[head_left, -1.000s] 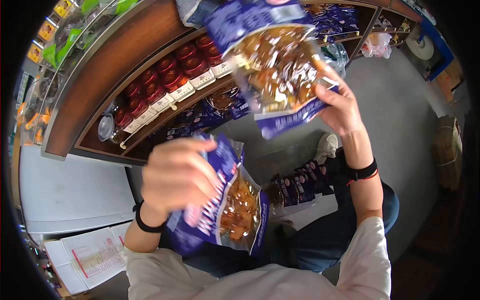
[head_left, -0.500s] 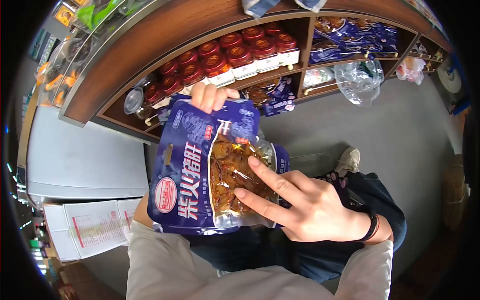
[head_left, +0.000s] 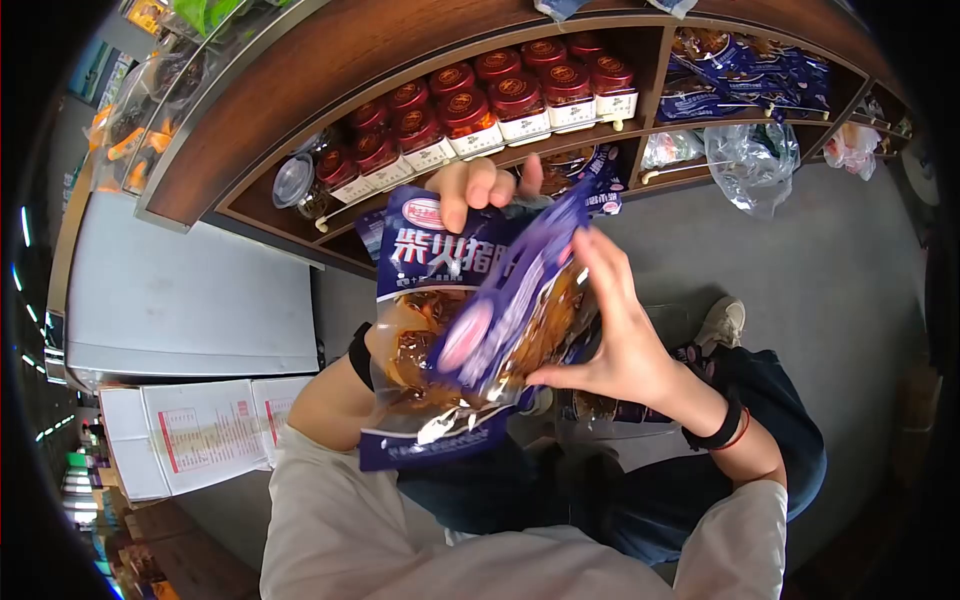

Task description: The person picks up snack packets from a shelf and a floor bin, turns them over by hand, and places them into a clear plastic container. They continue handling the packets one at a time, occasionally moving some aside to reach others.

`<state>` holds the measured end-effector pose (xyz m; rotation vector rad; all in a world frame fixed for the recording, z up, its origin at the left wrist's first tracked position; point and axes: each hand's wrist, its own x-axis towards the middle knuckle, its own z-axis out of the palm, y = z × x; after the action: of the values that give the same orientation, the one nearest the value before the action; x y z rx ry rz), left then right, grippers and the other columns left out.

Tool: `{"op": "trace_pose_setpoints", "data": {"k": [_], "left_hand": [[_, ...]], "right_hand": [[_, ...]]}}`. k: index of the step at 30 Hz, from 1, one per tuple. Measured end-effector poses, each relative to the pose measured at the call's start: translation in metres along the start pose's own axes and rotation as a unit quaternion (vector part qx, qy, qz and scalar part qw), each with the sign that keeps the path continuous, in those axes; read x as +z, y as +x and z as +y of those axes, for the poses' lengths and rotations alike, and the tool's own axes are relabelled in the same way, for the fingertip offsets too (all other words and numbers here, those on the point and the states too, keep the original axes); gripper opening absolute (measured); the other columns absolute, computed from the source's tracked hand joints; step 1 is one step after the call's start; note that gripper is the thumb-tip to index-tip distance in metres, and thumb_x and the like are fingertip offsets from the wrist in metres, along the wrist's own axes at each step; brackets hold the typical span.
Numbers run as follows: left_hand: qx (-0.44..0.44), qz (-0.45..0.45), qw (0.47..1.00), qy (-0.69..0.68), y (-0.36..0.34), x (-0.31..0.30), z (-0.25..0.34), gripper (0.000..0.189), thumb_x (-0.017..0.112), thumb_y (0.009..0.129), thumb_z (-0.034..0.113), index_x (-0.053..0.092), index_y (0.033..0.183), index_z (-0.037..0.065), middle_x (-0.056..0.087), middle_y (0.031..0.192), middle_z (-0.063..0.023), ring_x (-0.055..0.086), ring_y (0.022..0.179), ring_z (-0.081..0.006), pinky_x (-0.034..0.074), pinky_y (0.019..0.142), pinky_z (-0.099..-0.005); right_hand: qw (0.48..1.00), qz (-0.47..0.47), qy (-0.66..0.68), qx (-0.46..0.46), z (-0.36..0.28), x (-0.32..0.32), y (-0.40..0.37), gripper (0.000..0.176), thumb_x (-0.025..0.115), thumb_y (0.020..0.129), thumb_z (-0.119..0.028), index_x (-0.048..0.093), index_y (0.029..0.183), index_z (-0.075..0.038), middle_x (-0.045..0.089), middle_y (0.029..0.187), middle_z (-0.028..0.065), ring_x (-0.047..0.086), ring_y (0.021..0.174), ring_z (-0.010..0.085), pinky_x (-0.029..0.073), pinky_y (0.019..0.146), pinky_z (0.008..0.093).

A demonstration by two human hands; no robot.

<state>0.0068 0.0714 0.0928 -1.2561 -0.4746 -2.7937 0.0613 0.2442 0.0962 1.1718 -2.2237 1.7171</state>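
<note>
My left hand (head_left: 478, 188) reaches up behind a blue snack pouch (head_left: 408, 345) and grips its top edge. Brown food shows through the pouch's clear window, and white characters run across its header. A second blue pouch (head_left: 515, 285) is tilted in front of it, partly covering it and blurred by motion. My right hand (head_left: 622, 345) pinches this second pouch along its right side, thumb near the bottom and fingers near the top. Another pouch (head_left: 600, 408) lies low by my legs, mostly hidden behind the right hand and wrist.
Red-lidded jars (head_left: 468, 108) stand in rows in the wooden shelf (head_left: 640, 105) ahead. More blue pouches (head_left: 745, 75) fill the compartment at upper right, above a clear plastic bag (head_left: 752, 165). At left are a grey chest-like box (head_left: 190, 280) and a white carton (head_left: 205, 435).
The stacked pouches have come apart and turned, one now tilted across the other. My right hand has gone from two fingers laid on the front window to gripping the second pouch's side.
</note>
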Motion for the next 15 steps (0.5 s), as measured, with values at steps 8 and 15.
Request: {"op": "trace_pose_setpoints", "data": {"k": [8, 15], "left_hand": [[-0.002, -0.021, 0.980, 0.198, 0.010, -0.002, 0.026, 0.024, 0.054, 0.084, 0.015, 0.047, 0.062, 0.011, 0.052, 0.081, -0.0050, 0.051, 0.086, -0.0187, 0.015, 0.106, -0.0391], [-0.014, 0.013, 0.981, 0.192, 0.001, 0.020, 0.009, 0.019, 0.059, 0.076, 0.008, 0.046, 0.062, 0.011, 0.046, 0.073, -0.0035, 0.047, 0.077, -0.0165, 0.022, 0.103, -0.0404]], "right_hand": [[0.814, 0.025, 0.529, 0.238, -0.002, 0.025, -0.017, 0.073, 0.065, 0.074, 0.004, 0.019, 0.129, -0.005, 0.041, 0.097, 0.0048, 0.048, 0.095, 0.0124, 0.042, 0.087, 0.0298], [0.816, 0.045, 0.513, 0.262, 0.002, 0.044, -0.035, 0.069, 0.066, 0.077, -0.003, 0.017, 0.125, -0.005, 0.050, 0.106, 0.0118, 0.050, 0.102, 0.0174, 0.044, 0.086, 0.0331]]}}
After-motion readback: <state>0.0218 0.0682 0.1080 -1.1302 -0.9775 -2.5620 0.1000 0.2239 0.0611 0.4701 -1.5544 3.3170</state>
